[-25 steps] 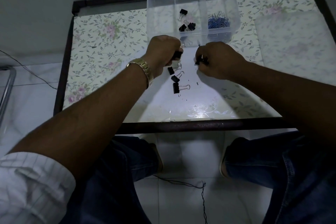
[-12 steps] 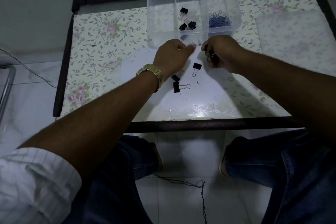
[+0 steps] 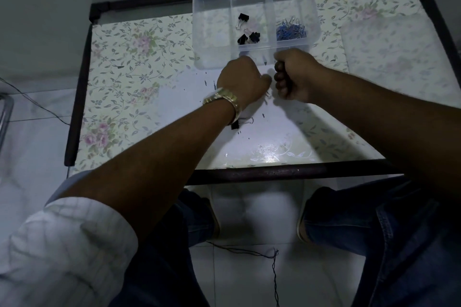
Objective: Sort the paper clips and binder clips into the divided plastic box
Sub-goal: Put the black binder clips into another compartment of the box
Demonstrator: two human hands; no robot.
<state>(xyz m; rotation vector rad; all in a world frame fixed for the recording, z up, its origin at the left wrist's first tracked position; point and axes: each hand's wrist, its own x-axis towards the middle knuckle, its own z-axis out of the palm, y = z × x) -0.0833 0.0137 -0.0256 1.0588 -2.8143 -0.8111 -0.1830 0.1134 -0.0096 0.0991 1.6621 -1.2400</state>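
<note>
The counter [image 3: 139, 62], covered in a flowered sheet, carries a clear divided plastic box [image 3: 209, 32] at its far side. The box has three compartments: the left one looks bare, the middle one holds black binder clips [image 3: 248, 37], and the right one holds a heap of blue paper clips [image 3: 290, 30]. Just in front of the box the left hand [image 3: 243, 81], with a gold watch [image 3: 224, 98] at the wrist, has its fingers curled under and hidden, so I cannot tell their grip. Beside it the right hand [image 3: 293, 76] is a closed fist; what it holds is hidden. One binder clip [image 3: 235, 125] lies on the counter, half under the left wrist.
</note>
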